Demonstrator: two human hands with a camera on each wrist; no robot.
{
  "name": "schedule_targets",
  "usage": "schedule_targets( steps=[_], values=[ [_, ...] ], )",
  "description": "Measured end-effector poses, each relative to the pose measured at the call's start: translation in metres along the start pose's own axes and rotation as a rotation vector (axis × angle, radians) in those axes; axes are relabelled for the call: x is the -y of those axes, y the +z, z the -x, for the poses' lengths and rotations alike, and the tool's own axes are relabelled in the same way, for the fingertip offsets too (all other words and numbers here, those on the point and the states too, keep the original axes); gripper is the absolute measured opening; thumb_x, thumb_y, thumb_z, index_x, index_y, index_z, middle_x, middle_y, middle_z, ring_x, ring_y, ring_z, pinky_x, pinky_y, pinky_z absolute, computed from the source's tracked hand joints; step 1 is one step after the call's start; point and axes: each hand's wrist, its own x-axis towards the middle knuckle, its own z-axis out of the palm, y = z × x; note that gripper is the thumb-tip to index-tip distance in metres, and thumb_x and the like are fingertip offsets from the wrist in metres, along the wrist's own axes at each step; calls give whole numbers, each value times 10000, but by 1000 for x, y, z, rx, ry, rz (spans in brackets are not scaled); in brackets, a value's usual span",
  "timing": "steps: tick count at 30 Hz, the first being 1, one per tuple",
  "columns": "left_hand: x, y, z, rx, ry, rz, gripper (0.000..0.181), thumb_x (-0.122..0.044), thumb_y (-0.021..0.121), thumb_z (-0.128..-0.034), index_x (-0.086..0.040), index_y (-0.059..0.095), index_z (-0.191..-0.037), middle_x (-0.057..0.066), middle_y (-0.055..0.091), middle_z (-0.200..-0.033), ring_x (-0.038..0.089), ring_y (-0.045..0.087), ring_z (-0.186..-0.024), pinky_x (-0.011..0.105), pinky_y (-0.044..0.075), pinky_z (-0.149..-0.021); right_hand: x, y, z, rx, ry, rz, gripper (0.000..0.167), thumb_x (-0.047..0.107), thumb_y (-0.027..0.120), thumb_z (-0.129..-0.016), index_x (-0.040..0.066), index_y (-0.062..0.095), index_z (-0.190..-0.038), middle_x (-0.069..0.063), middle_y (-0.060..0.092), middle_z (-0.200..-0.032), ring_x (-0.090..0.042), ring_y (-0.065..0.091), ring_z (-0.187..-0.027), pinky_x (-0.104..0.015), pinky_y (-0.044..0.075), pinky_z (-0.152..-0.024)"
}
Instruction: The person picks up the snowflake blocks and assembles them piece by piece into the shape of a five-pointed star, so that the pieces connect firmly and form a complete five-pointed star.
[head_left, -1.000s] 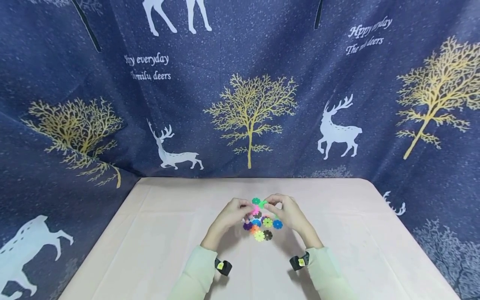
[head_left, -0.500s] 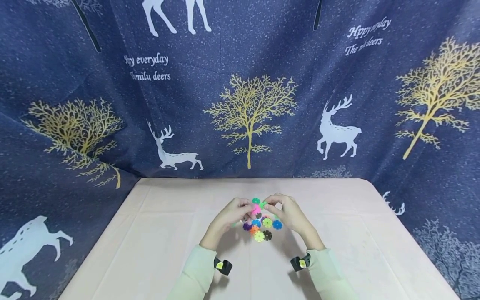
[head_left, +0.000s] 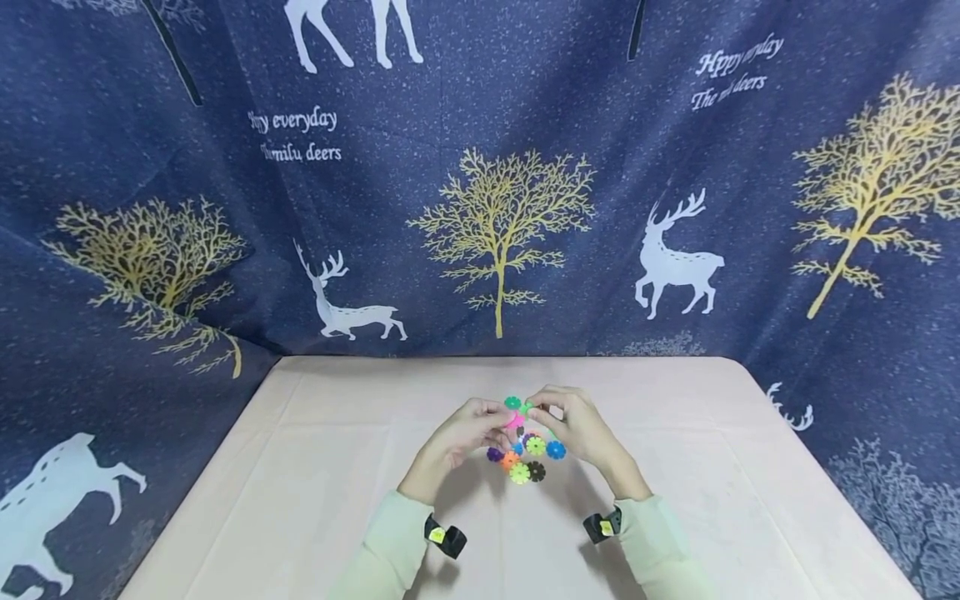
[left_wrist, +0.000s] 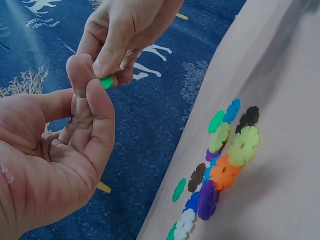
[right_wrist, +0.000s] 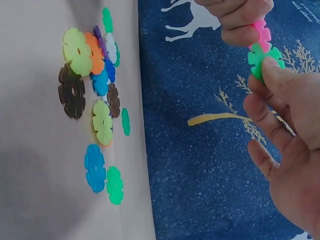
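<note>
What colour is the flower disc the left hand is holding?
The flower disc is bright pink; it shows best in the right wrist view.

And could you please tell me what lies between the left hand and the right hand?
The right wrist view shows a pink disc held by the left hand, meeting a green disc held by the right hand.

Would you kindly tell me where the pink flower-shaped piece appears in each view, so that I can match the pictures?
Head: below centre, the pink piece pinched by the left hand.
Left wrist: not visible.
Right wrist: upper right, touching the green piece pinched by the right hand.
Shared landmark: that green piece, in all three views.
</note>
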Motion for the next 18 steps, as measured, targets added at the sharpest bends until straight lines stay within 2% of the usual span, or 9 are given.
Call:
schedule_targets(
  steps=[6, 14, 18],
  values=[
    [-4, 0, 1, -2, 1, 5, 207, -85, 538, -1025, 98, 634, -1049, 21, 666, -712, 75, 623, -609, 214, 556, -636, -2, -1, -1, 2, 27, -59, 92, 131, 693, -946, 136, 756, -1013, 87, 709, -974, -126, 658, -937, -453, 558, -847],
    [-4, -1, 4, -8, -17, -35, 199, -113, 588, -1004, 69, 639, -1068, 22, 671, -718, 90, 633, -629, 232, 560, -639, -8, 1, 2, 30, 77, -160, 81, 183, 701, -945, 158, 750, -1004, 76, 705, -997, -159, 648, -1008, -435, 512, -942],
    [-3, 0, 5, -18, -16, -27, 194, -122, 632, -980, 46, 643, -1076, 25, 685, -729, 96, 643, -639, 242, 565, -650, -8, 1, 2, 26, 107, -171, 97, 140, 716, -929, 134, 746, -1020, 46, 710, -1000, -158, 632, -974, -450, 513, -923]
  ],
)
